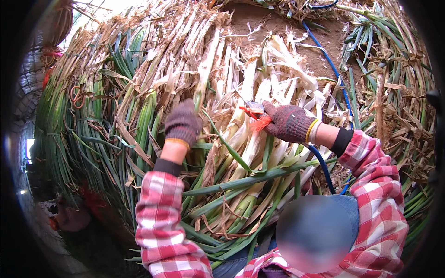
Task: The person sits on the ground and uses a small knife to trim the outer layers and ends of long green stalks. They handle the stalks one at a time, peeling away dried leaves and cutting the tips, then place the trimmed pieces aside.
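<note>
Both of my hands wear dark knitted work gloves. My left hand (184,121) is closed around a long scallion-like stalk (208,67), whose pale root end slants up and away from the fist. In my right hand (290,123) is a small metal tool (256,106), perhaps a blade, with a frayed red cord (260,122) hanging from it; the fingers hide its grip. Beneath that hand lies a heap of white stalks (243,158), partly peeled. A long green leaf (255,180) crosses this heap close to my body.
Dense rows of unpeeled stalks with dry husks (146,66) fill the left. A blue hose (326,55) runs down over bare soil (250,21) and past my right wrist. More leafy stalks (393,52) lie at the right. A looped orange-brown cord (77,97) rests on the left rows.
</note>
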`<state>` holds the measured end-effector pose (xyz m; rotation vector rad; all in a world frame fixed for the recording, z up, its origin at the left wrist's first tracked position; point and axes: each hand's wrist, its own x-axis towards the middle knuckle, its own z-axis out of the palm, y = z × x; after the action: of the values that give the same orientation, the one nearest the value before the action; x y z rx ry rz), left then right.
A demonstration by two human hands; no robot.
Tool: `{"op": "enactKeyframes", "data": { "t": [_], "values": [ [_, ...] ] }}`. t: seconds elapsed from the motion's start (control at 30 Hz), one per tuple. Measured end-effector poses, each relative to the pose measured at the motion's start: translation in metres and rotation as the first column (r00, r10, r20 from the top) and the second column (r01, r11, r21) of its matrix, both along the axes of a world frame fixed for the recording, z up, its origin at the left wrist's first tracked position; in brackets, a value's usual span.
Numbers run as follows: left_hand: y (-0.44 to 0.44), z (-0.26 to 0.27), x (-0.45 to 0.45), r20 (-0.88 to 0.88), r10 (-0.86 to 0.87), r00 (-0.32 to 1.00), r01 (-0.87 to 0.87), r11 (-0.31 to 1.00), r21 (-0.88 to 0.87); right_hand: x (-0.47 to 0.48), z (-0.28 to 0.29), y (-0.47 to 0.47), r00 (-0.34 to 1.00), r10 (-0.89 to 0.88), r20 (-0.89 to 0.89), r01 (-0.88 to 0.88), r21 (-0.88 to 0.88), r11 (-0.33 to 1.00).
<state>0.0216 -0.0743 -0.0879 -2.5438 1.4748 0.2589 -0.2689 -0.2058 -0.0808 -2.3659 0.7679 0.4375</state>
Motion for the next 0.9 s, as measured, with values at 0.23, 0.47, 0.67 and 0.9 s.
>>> {"op": "enactKeyframes", "data": {
  "t": [0.23,0.47,0.67,0.9],
  "values": [
    [0.094,0.027,-0.013,-0.408,0.017,0.913,-0.081,0.987,-0.138,0.0,0.016,0.008,0.992,0.048,0.113,-0.046,-0.019,0.999],
    [0.101,0.012,0.011,-0.334,-0.274,0.902,0.223,0.958,-0.182,-0.009,0.048,0.058,0.906,0.346,0.246,-0.367,0.046,0.929],
    [0.106,0.01,0.015,-0.214,-0.397,0.893,0.366,0.915,-0.17,0.026,0.012,-0.005,0.977,0.078,0.2,-0.084,0.023,0.996],
    [0.112,0.006,0.024,-0.147,-0.518,0.842,0.493,0.852,-0.176,0.063,-0.024,-0.072,0.981,-0.071,0.18,0.092,-0.115,0.989]
  ]
}}
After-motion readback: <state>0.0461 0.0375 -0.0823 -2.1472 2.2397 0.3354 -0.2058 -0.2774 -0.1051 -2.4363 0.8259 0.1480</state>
